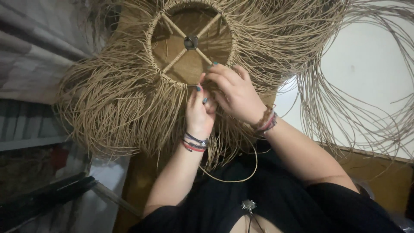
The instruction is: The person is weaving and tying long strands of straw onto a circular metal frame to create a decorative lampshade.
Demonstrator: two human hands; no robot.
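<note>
- Nearest the camera, well below the ring: a black top w/ a small silver star-shaped pendant hung at the neckline.
- A single loose tan strand is looped in an arc over the black cloth, below both wrists.
- Left hand is raised just below the ring's lower rim; fingers curled in, teal-painted nails seen; thin tan fibre strands are pinched between thumb & fingertips. Red, black & white cord bracelets are worn at the wrist.
- Right hand is set just right of the left, touching it, at the ring's lower-right rim; fingers bent closed over the same bunch of strands. Brown & red bracelets are worn at that wrist.
- The round wicker-wrapped lampshade ring w/ crossed spokes & a dark metal centre hub is held up just above both hands.
- A long shaggy fringe of tan raffia-like fibre is spread out all round the ring; thinner stray strands arc off to its right.
- Behind the ring, right: a pale wall. Left of it: grey fabric.
</note>
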